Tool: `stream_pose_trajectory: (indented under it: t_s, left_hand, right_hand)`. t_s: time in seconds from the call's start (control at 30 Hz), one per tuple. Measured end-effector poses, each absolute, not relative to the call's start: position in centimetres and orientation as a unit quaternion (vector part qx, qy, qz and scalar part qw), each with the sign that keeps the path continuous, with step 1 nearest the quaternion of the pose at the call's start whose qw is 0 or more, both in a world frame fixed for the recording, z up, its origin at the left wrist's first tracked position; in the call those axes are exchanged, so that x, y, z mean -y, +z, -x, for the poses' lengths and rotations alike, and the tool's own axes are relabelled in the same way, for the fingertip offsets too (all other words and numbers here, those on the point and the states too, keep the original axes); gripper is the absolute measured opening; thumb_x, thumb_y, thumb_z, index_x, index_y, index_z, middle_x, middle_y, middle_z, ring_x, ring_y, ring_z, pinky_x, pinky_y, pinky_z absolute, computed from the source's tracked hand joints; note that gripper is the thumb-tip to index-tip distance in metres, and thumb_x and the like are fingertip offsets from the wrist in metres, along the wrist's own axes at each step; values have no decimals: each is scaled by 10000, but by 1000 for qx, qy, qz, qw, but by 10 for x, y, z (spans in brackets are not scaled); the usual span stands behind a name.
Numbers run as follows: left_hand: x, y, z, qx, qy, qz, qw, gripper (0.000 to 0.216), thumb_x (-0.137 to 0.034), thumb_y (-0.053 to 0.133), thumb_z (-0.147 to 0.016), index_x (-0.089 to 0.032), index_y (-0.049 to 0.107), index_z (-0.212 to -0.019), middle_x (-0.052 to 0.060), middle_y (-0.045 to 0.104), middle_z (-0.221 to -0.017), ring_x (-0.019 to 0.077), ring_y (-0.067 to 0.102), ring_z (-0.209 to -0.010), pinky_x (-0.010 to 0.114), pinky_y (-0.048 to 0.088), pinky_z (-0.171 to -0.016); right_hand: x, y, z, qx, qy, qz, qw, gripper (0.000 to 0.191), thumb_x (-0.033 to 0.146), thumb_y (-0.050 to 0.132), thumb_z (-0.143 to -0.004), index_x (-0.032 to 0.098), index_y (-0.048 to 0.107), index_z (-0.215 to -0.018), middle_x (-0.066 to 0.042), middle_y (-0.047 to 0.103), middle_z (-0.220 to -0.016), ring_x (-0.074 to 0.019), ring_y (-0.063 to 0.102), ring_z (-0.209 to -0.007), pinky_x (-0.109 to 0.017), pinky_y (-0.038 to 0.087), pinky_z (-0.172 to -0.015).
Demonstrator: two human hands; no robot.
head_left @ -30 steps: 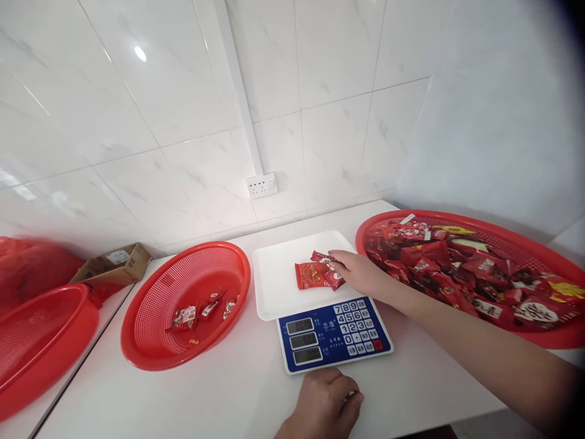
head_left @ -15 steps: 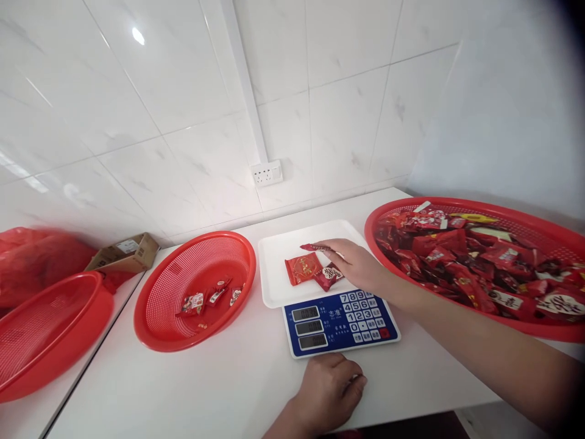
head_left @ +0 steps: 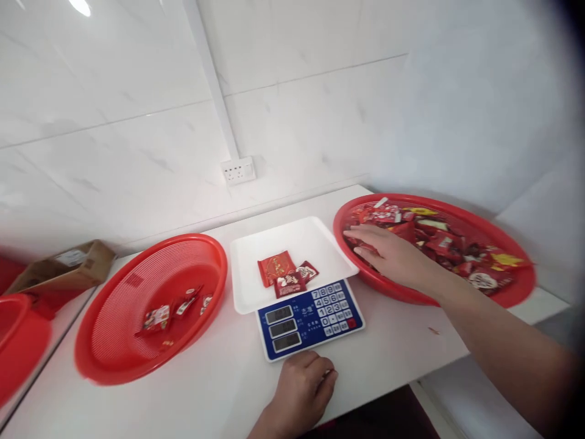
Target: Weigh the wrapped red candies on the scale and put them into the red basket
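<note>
My right hand is over the near left side of a wide red basket filled with small wrapped packets. Its fingers are stretched out and the thumb stands apart. Three red packets lie together on the white pan of a scale with a blue keypad panel. Just in front of the scale, my left hand rests closed on the table edge. Its curled fingers hide whatever may be inside.
Left of the scale, another red basket holds a few packets. Farther left are a cardboard box and part of a third red basket. A wall socket sits behind the white table. A small reddish scrap lies at right.
My right hand has let go of a dark red packet on the pan and moved right to the full basket. The view has turned right. My left hand stays by the scale.
</note>
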State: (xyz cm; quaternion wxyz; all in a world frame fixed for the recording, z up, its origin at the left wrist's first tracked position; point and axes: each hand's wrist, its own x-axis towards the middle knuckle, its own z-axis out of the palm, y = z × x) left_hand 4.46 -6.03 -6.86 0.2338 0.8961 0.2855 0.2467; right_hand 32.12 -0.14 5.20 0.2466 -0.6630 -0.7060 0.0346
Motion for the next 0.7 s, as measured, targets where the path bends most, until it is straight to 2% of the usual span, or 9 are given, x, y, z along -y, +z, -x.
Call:
stream_pose_trajectory:
  t_s: [0.17, 0.27, 0.33, 0.4, 0.5, 0.6, 0.7]
  left_hand:
    - [59, -74, -48, -257, 263, -902, 227, 190, -219, 434, -914, -212, 592, -808, 17, 629, -680, 137, 605, -597, 218, 434, -540]
    - [57, -77, -49, -252, 263, -904, 224, 180, -215, 437, -912, -216, 583, -805, 12, 626, -674, 136, 609, -595, 216, 432, -538]
    - [56, -76, -49, -253, 258, -905, 226, 167, -209, 445, -909, -218, 580, -811, 7, 634, -687, 136, 616, -603, 213, 434, -542]
    - [56, -75, -49, -257, 257, -903, 229, 165, -209, 447, -910, -218, 583, -816, 6, 641, -699, 134, 621, -609, 211, 438, -547]
    - [57, -75, -48, -269, 265, -896, 233, 185, -220, 441, -915, -218, 588, -804, 7, 636, -692, 132, 615, -603, 212, 438, -549]
    - [58, -75, -48, -275, 267, -892, 241, 194, -232, 443, -919, -219, 597, -802, 8, 631, -689, 129, 608, -606, 211, 436, -552]
    - [58, -76, -48, -278, 265, -890, 246, 196, -238, 442, -920, -217, 606, -814, 12, 631, -694, 129, 604, -612, 211, 436, -558]
  right_hand:
    - [14, 54, -382, 632, 63, 761, 131, 449, 285, 426, -871, 202, 545, -1295, -77, 554, -1326, -296, 522, -1197, -445, 444, -975]
    - [20, 40, -397, 643, 86, 759, 59, 492, 321, 537, -812, 247, 547, -1298, -57, 382, -1471, -325, 538, -1173, -447, 467, -933]
    - [21, 32, -400, 648, 74, 756, 51, 506, 313, 567, -785, 264, 552, -1288, -50, 316, -1505, -339, 532, -1175, -458, 471, -916]
    - [21, 29, -401, 649, 55, 755, 76, 462, 258, 547, -782, 257, 579, -1243, -56, 423, -1437, -319, 529, -1177, -437, 471, -913]
    - [18, 35, -402, 633, 49, 766, 105, 337, 179, 485, -785, 242, 644, -1075, -55, 630, -1182, -268, 609, -1042, -385, 505, -829]
    - [17, 43, -403, 615, 41, 780, 108, 275, 183, 429, -807, 244, 664, -936, -49, 688, -1029, -268, 641, -929, -390, 518, -731]
    - [17, 45, -398, 619, 40, 777, 104, 261, 214, 453, -805, 245, 675, -940, -55, 677, -1079, -284, 627, -978, -386, 511, -735]
